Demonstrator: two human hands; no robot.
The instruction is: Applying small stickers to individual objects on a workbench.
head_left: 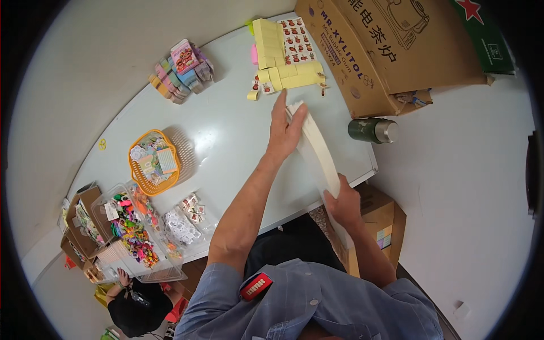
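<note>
Across the middle of the frame, a pale strip (321,150) slants over the surface (226,141); I can't make out its material. At its upper end the left hand (285,133) has a pinching grip; lower down, the right hand (343,203) is closed round it, fingertips hidden. At upper right, the carton (368,62) is cut off.

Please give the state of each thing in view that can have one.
Pale strip: bowed, held by left hand and right hand.
Orange basket: open, filled.
Clear bin: filled with colourful items.
Flask: cap on.
Yellow sheets: laid out.
Large carton: open or shut, cannot tell.
</note>
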